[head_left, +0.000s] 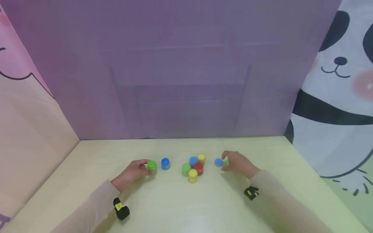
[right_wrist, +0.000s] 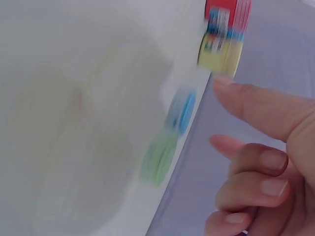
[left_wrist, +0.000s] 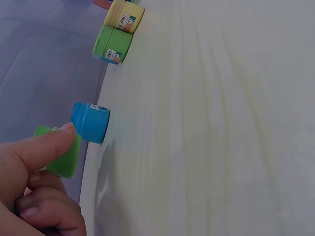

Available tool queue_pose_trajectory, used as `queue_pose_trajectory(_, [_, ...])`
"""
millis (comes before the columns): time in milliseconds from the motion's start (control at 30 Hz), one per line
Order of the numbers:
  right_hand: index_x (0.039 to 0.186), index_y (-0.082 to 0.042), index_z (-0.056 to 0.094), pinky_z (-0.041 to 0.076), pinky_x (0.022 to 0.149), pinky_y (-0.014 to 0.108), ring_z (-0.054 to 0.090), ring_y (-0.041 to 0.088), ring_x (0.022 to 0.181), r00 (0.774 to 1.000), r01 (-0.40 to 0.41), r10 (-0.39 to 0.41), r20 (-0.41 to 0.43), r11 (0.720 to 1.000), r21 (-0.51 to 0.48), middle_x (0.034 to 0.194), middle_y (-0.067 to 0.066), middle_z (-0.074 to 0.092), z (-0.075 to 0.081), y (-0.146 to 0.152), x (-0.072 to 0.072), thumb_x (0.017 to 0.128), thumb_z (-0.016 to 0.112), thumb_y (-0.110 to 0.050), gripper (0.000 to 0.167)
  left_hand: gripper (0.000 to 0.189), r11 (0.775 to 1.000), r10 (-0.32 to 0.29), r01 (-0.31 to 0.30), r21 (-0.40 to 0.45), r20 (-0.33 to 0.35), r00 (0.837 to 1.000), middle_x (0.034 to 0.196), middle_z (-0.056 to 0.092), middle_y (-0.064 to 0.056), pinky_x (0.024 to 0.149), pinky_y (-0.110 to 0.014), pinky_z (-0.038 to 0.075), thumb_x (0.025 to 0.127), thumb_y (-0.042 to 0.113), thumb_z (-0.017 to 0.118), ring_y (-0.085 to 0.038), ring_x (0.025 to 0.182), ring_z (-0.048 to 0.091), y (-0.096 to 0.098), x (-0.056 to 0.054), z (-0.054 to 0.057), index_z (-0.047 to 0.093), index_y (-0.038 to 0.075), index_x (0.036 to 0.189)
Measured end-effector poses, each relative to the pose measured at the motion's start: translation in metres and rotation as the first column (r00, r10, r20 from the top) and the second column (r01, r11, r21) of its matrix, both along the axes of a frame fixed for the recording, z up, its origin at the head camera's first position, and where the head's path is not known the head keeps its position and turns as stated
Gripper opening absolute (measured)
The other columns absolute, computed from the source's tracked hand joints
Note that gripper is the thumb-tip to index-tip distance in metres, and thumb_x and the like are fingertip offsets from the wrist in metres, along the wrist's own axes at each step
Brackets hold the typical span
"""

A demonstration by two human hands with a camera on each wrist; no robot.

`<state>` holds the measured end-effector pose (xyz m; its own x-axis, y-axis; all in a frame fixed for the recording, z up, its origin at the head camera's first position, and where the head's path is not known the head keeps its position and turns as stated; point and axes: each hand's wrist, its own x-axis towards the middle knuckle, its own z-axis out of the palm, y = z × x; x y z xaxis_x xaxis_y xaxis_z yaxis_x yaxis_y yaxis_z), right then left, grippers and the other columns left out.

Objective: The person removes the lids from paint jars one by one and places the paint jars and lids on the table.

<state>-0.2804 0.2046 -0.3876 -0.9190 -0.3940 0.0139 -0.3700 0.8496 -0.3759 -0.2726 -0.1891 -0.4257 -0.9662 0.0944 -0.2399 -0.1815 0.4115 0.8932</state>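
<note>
My left hand grips a small green jar between thumb and fingers, at the left of the table. Just right of it stands a blue jar with no lid on; in the left wrist view this blue jar is beside my thumb. On the other side, my right hand holds nothing, its thumb and index finger spread apart. A blue lid and a green lid lie flat on the table by its fingertips, the green one partly hidden by the hand in the head view.
Between the hands, a cluster of lidded jars stands on the pale table: a green jar, a red jar, a blue jar and two yellow ones. A purple cloth wall rises behind the table's far edge.
</note>
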Motion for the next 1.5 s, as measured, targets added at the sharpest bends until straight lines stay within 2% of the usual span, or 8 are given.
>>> queue_pose_trajectory(167, [0.100, -0.002, 0.058, 0.039, 0.057, 0.024, 0.040, 0.007, 0.057, 0.991, -0.128, 0.124, -0.044, 0.987, -0.097, 0.064, -0.003, 0.051, -0.005, -0.021, 0.012, 0.078, 0.077, -0.021, 0.035, 0.051, 1.000, 0.016, -0.016, -0.016, 0.008, 1.000, 0.064, 0.041, 0.003, 0.050, -0.024, 0.027, 0.079, 0.012, 0.075, -0.011, 0.053, 0.030, 0.002, -0.003, -0.002, 0.057, 0.004, 0.126])
queue_pose_trajectory(400, [0.116, -0.007, 0.054, 0.030, 0.047, 0.019, 0.032, 0.003, 0.051, 0.979, -0.203, 0.200, -0.029, 0.967, -0.153, 0.057, -0.008, 0.037, -0.015, -0.050, 0.024, 0.080, 0.075, -0.028, 0.047, 0.050, 1.000, 0.020, -0.020, -0.010, 0.021, 1.000, 0.066, 0.042, 0.003, 0.053, -0.024, 0.030, 0.080, 0.012, 0.074, -0.011, 0.056, 0.032, 0.007, -0.007, -0.002, 0.056, 0.003, 0.126])
queue_pose_trajectory(667, [0.106, -0.010, 0.054, 0.048, 0.065, 0.024, 0.057, 0.011, 0.069, 0.950, -0.304, 0.291, -0.108, 0.944, -0.126, 0.091, 0.004, 0.066, -0.020, -0.074, 0.026, 0.082, 0.073, -0.022, 0.033, 0.052, 1.000, 0.015, -0.015, -0.017, 0.005, 1.000, 0.074, 0.045, 0.002, 0.056, -0.024, 0.032, 0.082, 0.013, 0.072, -0.011, 0.060, 0.035, 0.010, -0.009, -0.004, 0.053, 0.000, 0.128])
queue_pose_trajectory(767, [0.101, -0.011, 0.052, 0.047, 0.065, 0.023, 0.056, 0.010, 0.068, 0.954, -0.288, 0.278, -0.112, 0.953, -0.089, 0.083, 0.001, 0.064, -0.021, -0.080, 0.026, 0.083, 0.072, -0.022, 0.029, 0.052, 1.000, 0.015, -0.014, -0.013, 0.005, 1.000, 0.075, 0.045, 0.002, 0.055, -0.024, 0.032, 0.082, 0.013, 0.072, -0.011, 0.059, 0.034, 0.011, -0.009, -0.005, 0.053, 0.000, 0.129])
queue_pose_trajectory(900, [0.096, -0.012, 0.053, 0.042, 0.060, 0.022, 0.046, 0.006, 0.062, 0.967, -0.246, 0.241, -0.082, 0.967, -0.067, 0.074, -0.005, 0.055, -0.021, -0.086, 0.025, 0.083, 0.072, -0.023, 0.026, 0.053, 1.000, 0.017, -0.017, -0.003, 0.012, 1.000, 0.080, 0.047, 0.001, 0.056, -0.024, 0.033, 0.083, 0.013, 0.071, -0.012, 0.061, 0.036, 0.012, -0.008, -0.006, 0.051, -0.001, 0.130])
queue_pose_trajectory(1133, [0.090, -0.009, 0.054, 0.043, 0.060, 0.022, 0.047, 0.006, 0.063, 0.958, -0.253, 0.248, -0.146, 0.967, -0.018, 0.074, -0.003, 0.055, -0.021, -0.091, 0.024, 0.083, 0.069, -0.017, 0.018, 0.053, 1.000, 0.009, -0.010, 0.020, 0.012, 1.000, 0.078, 0.046, 0.002, 0.056, -0.023, 0.034, 0.083, 0.010, 0.070, -0.011, 0.061, 0.037, 0.011, -0.009, -0.007, 0.049, -0.002, 0.131])
queue_pose_trajectory(1333, [0.086, -0.008, 0.053, 0.041, 0.057, 0.021, 0.044, 0.007, 0.061, 0.963, -0.239, 0.234, -0.132, 0.971, -0.022, 0.070, -0.004, 0.050, -0.019, -0.093, 0.025, 0.083, 0.070, -0.017, 0.019, 0.051, 1.000, 0.013, -0.013, -0.009, 0.036, 0.999, 0.067, 0.041, 0.003, 0.048, -0.022, 0.027, 0.085, 0.010, 0.068, -0.010, 0.049, 0.029, 0.012, -0.012, -0.011, 0.050, 0.002, 0.133])
queue_pose_trajectory(1500, [0.086, -0.009, 0.052, 0.040, 0.057, 0.022, 0.042, 0.007, 0.061, 0.968, -0.226, 0.223, -0.113, 0.974, -0.017, 0.069, -0.005, 0.047, -0.019, -0.094, 0.025, 0.085, 0.069, -0.021, 0.020, 0.052, 1.000, 0.018, -0.018, -0.018, 0.038, 0.999, 0.071, 0.044, 0.002, 0.049, -0.022, 0.028, 0.085, 0.010, 0.068, -0.010, 0.051, 0.030, 0.013, -0.012, -0.012, 0.050, 0.003, 0.133])
